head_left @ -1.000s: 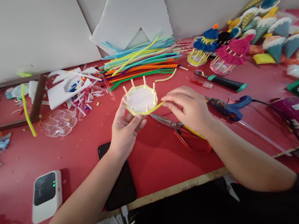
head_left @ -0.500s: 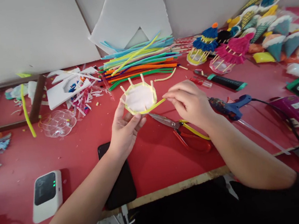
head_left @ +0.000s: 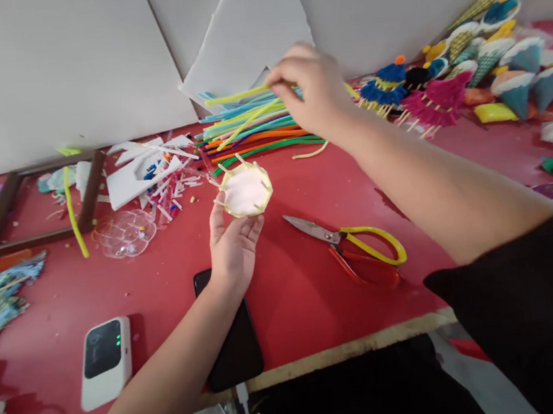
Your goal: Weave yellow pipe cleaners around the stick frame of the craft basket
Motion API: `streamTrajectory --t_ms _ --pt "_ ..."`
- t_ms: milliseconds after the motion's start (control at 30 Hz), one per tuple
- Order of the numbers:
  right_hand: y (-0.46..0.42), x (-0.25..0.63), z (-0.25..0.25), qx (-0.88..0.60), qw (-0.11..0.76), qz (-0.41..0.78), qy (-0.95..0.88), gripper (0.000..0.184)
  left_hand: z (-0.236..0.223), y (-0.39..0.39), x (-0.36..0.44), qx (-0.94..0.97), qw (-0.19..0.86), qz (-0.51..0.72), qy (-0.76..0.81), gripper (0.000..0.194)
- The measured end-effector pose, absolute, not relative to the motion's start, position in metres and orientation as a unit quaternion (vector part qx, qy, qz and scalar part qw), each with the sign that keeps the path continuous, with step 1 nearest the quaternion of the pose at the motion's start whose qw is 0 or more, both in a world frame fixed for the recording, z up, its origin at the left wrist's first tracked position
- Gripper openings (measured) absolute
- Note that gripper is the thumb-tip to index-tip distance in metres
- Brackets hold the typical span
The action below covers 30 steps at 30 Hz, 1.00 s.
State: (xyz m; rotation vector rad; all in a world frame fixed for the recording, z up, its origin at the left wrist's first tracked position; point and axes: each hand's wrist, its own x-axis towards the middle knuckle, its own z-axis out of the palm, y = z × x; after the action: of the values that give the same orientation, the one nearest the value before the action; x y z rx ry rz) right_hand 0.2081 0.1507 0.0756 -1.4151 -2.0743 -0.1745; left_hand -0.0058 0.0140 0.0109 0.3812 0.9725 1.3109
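My left hand (head_left: 235, 251) holds a small white disc base (head_left: 245, 193) by its lower edge. Short pale sticks stand around its rim, which is wrapped in yellow. My right hand (head_left: 309, 85), a little blurred, is raised over the pile of coloured pipe cleaners (head_left: 252, 131) at the back. Its fingers are pinched on a yellow pipe cleaner (head_left: 237, 95), which sticks out to the left; a yellow end also shows to the right of the hand. Scissors (head_left: 333, 237) with one yellow and one red handle lie on the red table (head_left: 289, 306), right of my left hand.
A black phone (head_left: 235, 339) lies under my left forearm, with a white device (head_left: 105, 362) to its left. White foam scraps (head_left: 135, 181) and a clear flower-shaped tray (head_left: 126, 233) are at left. Tasselled pieces (head_left: 438, 103) and cone-shaped pieces (head_left: 505, 58) stand at back right.
My right hand has left the disc base and moved up and back to the pipe cleaner pile. The yellow strip no longer stretches out from the base. My left hand still holds the base, now tilted differently.
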Motion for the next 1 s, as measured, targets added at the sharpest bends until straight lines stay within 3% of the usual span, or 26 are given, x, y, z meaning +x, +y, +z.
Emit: streamTrajectory --t_ms 167,300,533,733,1000 --pt "0.217 0.189 0.041 -0.585 0.143 0.024 -0.798 0.039 0.011 0.015 -0.006 0.143 0.669 0.581 0.44 0.075" --pt "0.244 0.164 0.039 -0.581 0.117 0.026 -0.805 0.045 0.011 0.013 -0.007 0.13 0.685 0.564 0.442 0.074" --pt "0.268 0.134 0.044 -0.523 0.017 0.037 -0.851 0.028 0.01 0.011 -0.01 0.102 0.695 0.549 0.453 0.069" --pt "0.278 0.14 0.046 -0.527 0.012 -0.013 -0.85 0.03 0.008 0.01 -0.011 0.089 0.698 0.541 0.461 0.069" --pt "0.292 0.136 0.038 -0.531 -0.047 0.027 -0.846 0.025 0.008 0.011 -0.012 0.09 0.698 0.538 0.464 0.067"
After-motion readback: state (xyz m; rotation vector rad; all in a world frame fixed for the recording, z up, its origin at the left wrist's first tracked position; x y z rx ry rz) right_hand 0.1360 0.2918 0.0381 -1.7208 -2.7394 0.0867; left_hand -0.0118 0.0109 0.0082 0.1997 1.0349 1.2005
